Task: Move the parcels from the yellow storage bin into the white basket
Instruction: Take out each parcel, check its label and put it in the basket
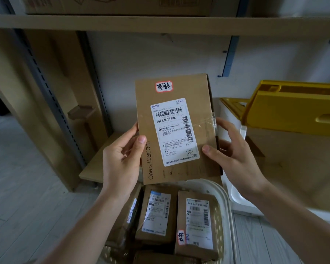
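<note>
Gripped by left hand (122,159) and right hand (231,149), thumbs on front, fingers curled round edges: flat labelled parcel (176,128), held upright just above basket (225,199). Already in basket: at least 3 parcels. To right, yellow bin (293,109), lid up; contents hidden, so remaining count unknown. Probably mid-task, drop into basket pending.

Single head-worn wide-angle view, facing forward and down, close above both hands, the shelf (160,23) and the floor (27,187).
</note>
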Motion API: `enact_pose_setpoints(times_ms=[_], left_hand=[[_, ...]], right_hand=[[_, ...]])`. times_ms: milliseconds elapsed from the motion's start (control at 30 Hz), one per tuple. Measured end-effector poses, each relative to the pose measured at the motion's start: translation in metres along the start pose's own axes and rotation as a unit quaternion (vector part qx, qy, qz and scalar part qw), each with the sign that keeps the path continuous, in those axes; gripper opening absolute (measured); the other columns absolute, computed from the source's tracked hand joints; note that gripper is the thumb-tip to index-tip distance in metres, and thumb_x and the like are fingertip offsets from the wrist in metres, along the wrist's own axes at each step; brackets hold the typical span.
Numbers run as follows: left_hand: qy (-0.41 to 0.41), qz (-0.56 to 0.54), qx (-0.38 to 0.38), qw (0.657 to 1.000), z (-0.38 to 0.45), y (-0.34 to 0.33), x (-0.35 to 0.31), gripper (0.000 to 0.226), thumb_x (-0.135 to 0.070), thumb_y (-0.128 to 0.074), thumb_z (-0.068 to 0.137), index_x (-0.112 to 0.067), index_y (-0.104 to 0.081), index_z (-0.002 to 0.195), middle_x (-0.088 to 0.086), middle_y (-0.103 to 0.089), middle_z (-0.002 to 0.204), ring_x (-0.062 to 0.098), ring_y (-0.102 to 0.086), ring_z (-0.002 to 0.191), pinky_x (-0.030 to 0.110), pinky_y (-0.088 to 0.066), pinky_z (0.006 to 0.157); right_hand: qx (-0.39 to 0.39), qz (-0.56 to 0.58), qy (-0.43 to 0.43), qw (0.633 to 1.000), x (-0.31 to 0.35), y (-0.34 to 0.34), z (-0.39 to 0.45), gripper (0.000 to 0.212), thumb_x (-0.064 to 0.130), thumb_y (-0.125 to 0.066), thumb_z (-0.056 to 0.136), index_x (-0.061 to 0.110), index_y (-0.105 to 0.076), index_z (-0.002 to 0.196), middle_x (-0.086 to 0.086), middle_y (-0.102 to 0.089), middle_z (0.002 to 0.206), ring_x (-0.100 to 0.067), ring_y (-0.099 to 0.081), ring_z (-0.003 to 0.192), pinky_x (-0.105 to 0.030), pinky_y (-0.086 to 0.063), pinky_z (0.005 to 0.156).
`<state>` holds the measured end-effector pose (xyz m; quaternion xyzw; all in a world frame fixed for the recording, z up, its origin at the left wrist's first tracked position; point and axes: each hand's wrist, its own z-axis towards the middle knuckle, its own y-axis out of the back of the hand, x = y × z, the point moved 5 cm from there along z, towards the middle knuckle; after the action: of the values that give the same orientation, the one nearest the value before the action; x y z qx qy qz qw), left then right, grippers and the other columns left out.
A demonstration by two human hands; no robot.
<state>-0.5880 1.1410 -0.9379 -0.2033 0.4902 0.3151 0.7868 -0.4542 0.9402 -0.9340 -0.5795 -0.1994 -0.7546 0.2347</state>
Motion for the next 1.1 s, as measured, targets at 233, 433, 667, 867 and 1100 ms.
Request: enact_pose_setpoints(times_ms=[233, 433, 667, 867, 1100], left_hand=[[0.004, -0.014, -0.013, 1.0, 0.0, 0.001, -0.001, 0.034, -0.021, -0.061, 0.093, -0.037, -0.061, 0.122, -0.024, -0.076, 0.104, 0.001, -0.072, 0.102, 0.016, -0.058, 0.075], [0.019, -0.017, -0.02, 0.999, 0.0, 0.002, 0.001, 0.034, -0.024, -0.063, 0.09, -0.039, -0.062, 0.12, -0.023, -0.076, 0.105, 0.004, -0.072, 0.104, 0.017, -0.059, 0.075], [0.027, -0.006, -0.02, 0.999, 0.0, 0.003, 0.002, 0.033, -0.025, -0.064, 0.091, -0.039, -0.062, 0.121, -0.02, -0.076, 0.107, 0.006, -0.072, 0.105, 0.025, -0.061, 0.08], [0.029, -0.004, -0.022, 0.999, -0.001, 0.003, 0.003, 0.033, -0.028, -0.064, 0.089, -0.042, -0.062, 0.119, -0.02, -0.076, 0.108, 0.008, -0.072, 0.106, 0.026, -0.062, 0.079], [0.096, 0.02, 0.001, 0.995, 0.003, 0.006, 0.014, 0.045, -0.023, -0.064, 0.097, -0.027, -0.052, 0.14, -0.004, -0.076, 0.109, 0.01, -0.073, 0.101, 0.038, -0.062, 0.085]], right_hand=[[-0.002, 0.023, -0.015, 1.0, 0.002, 0.001, 0.002, 0.057, 0.016, -0.072, 0.081, 0.03, -0.047, 0.131, -0.005, -0.075, 0.109, -0.024, -0.073, 0.103, -0.03, -0.062, 0.076], [-0.01, 0.009, -0.008, 1.0, 0.001, 0.003, 0.003, 0.053, 0.008, -0.071, 0.086, 0.022, -0.046, 0.131, -0.005, -0.071, 0.108, -0.024, -0.072, 0.103, -0.031, -0.061, 0.076], [-0.021, -0.013, -0.002, 1.0, 0.0, 0.004, 0.004, 0.05, 0.006, -0.072, 0.087, 0.02, -0.046, 0.127, -0.009, -0.068, 0.113, -0.023, -0.071, 0.103, -0.032, -0.061, 0.081], [-0.024, -0.011, 0.004, 1.0, 0.0, 0.002, 0.003, 0.055, 0.015, -0.075, 0.081, 0.018, -0.046, 0.128, -0.009, -0.068, 0.116, -0.022, -0.072, 0.105, -0.03, -0.061, 0.081], [-0.021, -0.042, -0.016, 0.999, -0.006, 0.003, 0.005, 0.052, 0.015, -0.077, 0.083, 0.025, -0.048, 0.124, -0.006, -0.072, 0.111, -0.021, -0.072, 0.104, -0.032, -0.061, 0.082]])
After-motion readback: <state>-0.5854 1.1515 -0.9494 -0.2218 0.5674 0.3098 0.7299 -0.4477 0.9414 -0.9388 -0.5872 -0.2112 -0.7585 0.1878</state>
